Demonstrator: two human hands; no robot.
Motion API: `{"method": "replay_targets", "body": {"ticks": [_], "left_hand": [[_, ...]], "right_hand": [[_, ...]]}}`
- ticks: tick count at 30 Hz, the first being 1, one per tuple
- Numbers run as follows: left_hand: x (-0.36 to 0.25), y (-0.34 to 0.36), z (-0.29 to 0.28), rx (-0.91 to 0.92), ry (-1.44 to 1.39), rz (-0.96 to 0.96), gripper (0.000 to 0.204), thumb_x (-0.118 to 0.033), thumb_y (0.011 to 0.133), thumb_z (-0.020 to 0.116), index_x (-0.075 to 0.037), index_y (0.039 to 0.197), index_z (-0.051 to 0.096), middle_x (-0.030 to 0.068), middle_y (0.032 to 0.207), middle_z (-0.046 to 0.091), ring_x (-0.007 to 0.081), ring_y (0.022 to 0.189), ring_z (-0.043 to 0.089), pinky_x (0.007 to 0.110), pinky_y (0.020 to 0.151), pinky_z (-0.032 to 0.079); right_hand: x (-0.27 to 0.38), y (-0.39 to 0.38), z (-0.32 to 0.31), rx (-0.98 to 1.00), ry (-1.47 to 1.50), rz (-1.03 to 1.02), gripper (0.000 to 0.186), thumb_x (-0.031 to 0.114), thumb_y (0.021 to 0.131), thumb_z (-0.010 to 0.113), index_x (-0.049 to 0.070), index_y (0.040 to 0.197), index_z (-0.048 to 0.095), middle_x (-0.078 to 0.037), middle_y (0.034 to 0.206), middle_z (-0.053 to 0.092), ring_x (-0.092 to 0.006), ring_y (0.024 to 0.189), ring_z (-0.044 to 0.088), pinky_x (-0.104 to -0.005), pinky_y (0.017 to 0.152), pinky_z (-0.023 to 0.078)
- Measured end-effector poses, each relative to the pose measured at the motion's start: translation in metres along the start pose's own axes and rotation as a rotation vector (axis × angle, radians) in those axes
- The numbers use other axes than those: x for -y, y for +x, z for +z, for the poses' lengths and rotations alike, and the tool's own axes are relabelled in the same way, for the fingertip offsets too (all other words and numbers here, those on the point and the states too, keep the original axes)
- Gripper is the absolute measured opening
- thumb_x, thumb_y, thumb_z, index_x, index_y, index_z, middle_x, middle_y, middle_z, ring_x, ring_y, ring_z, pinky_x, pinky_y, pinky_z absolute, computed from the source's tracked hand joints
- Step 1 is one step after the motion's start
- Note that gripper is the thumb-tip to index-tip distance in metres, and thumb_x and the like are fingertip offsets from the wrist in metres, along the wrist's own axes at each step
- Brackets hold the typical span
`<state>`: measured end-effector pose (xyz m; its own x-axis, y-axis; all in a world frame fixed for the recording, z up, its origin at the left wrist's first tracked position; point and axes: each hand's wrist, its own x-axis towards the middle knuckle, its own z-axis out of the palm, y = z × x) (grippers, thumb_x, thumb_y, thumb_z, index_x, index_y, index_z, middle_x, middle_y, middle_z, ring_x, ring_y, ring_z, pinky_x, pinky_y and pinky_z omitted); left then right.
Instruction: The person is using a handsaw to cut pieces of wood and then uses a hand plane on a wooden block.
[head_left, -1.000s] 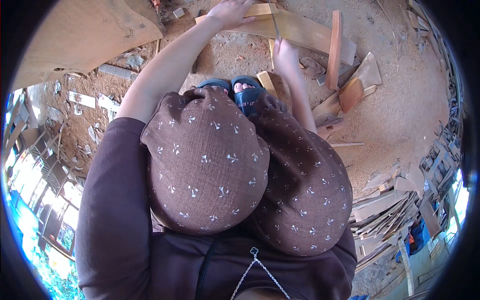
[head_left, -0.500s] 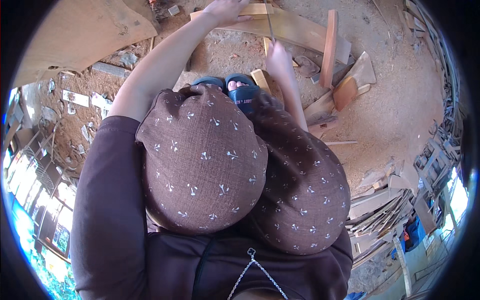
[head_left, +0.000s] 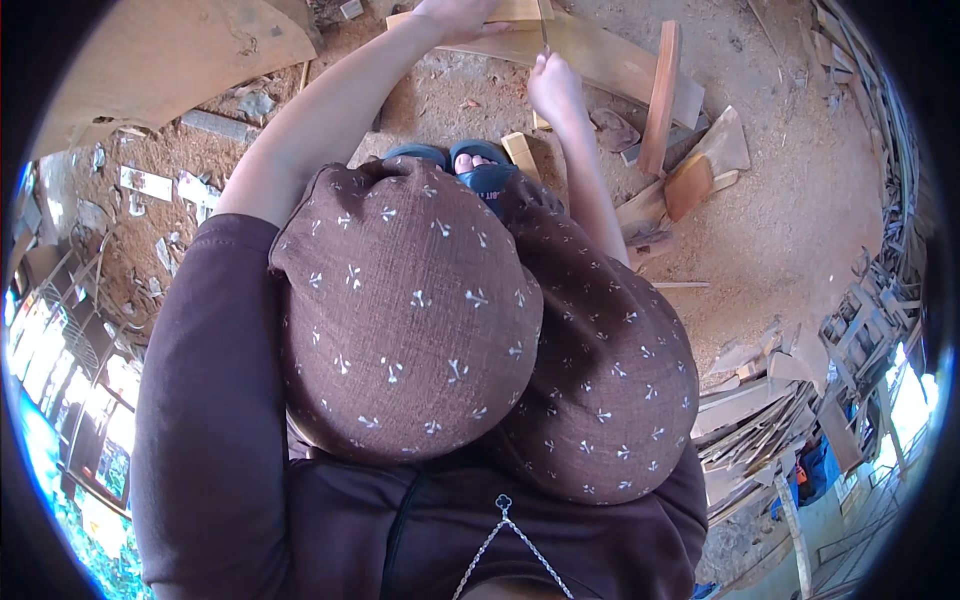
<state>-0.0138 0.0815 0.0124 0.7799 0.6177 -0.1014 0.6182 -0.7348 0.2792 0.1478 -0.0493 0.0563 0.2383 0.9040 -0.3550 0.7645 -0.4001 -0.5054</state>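
Squatting, I reach both arms forward to the far edge of the view. My left hand (head_left: 462, 18) rests over a pale wooden piece (head_left: 522, 10), pressing it down with the fingers stretched across it; its far side is cut off by the frame. That piece lies over a wide wooden board (head_left: 610, 65) on the ground. My right hand (head_left: 557, 90) is closed round the near end of a thin blade (head_left: 545, 38), perhaps a saw seen edge-on. The blade runs away from me against the pale piece's right end; the handle is hidden in my fist.
A reddish wood strip (head_left: 660, 100) leans across the board's right end. Offcuts (head_left: 690, 187) lie near it, and a small block (head_left: 520, 155) stands beside my sandals (head_left: 487, 177). A large plywood sheet (head_left: 190, 60) is at far left. Scrap wood piles (head_left: 765, 430) line the right side.
My right hand has moved forward along with the blade, so less of the blade shows near the wood. My left hand stays on the pale wooden piece.
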Motion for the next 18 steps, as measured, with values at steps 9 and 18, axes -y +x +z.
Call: {"method": "replay_targets", "body": {"ticks": [9, 18], "left_hand": [[0.008, -0.016, 0.010, 0.028, 0.087, -0.016, 0.062, -0.050, 0.090, 0.049, -0.002, 0.129, 0.048, 0.0153, 0.133, 0.051, 0.0284, 0.135, 0.033, 0.047, 0.115, 0.014], [0.002, -0.013, 0.004, 0.029, -0.006, -0.013, 0.063, -0.050, 0.090, 0.048, -0.004, 0.132, 0.046, 0.0147, 0.137, 0.048, 0.0275, 0.137, 0.031, 0.045, 0.116, 0.013]], "right_hand": [[-0.011, -0.078, 0.010, 0.089, 0.012, 0.072, 0.033, 0.024, 0.098, 0.039, -0.005, 0.099, 0.054, -0.034, 0.086, 0.060, -0.0503, 0.087, 0.058, -0.0559, 0.076, 0.045], [0.002, -0.008, 0.004, 0.080, -0.100, 0.001, 0.034, 0.024, 0.097, 0.040, -0.006, 0.100, 0.056, -0.033, 0.091, 0.062, -0.0489, 0.090, 0.060, -0.0532, 0.081, 0.047]]}}
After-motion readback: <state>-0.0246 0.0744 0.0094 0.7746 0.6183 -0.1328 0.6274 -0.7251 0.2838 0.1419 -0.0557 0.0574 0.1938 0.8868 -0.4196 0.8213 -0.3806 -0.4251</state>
